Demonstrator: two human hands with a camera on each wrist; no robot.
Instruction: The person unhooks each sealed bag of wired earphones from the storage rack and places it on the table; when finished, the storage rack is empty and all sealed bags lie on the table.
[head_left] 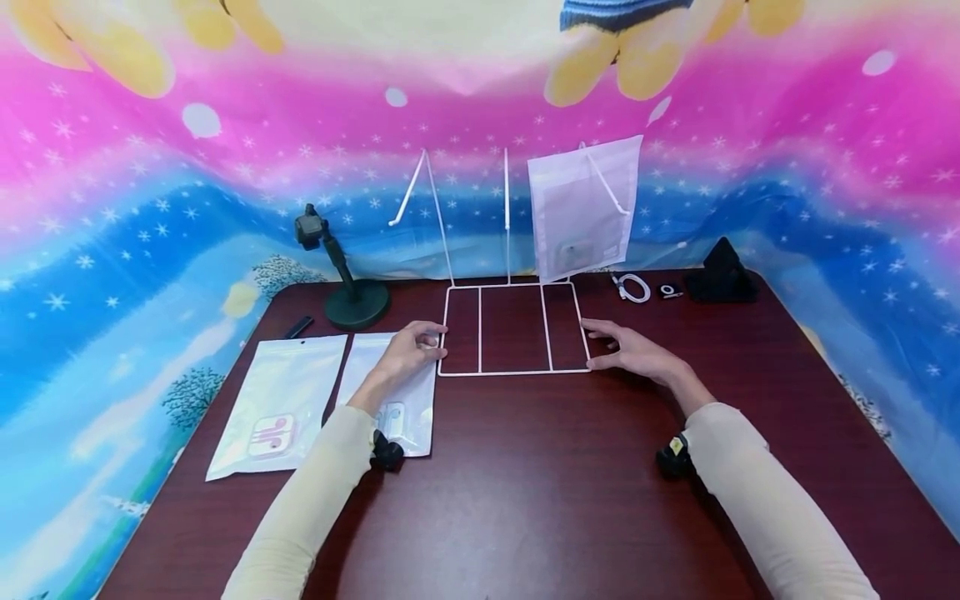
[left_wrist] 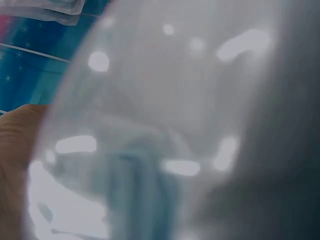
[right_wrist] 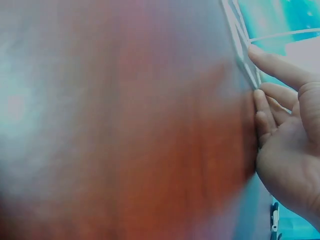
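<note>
Steadying the wire rack point(head_left: 517, 372) on the bench point(head_left: 510, 500) likely calls for even pressure; your left hand point(head_left: 408, 350) and right hand point(head_left: 641, 352), unclenched, touch the rack's opposite sides; push both together, gently, lest the bag point(head_left: 577, 200) hanging at the rack's right sway.

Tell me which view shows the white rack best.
Head view: the rack shows nearly whole, base and prongs. The right wrist view catches only some bars; left wrist, only thin lines at upper left, perhaps its bars.

A dark stand point(head_left: 357, 304) is standing at the desk's point(head_left: 525, 483) far left; a coiled cable point(head_left: 626, 290) and black holder point(head_left: 722, 277) are resting far right.
</note>
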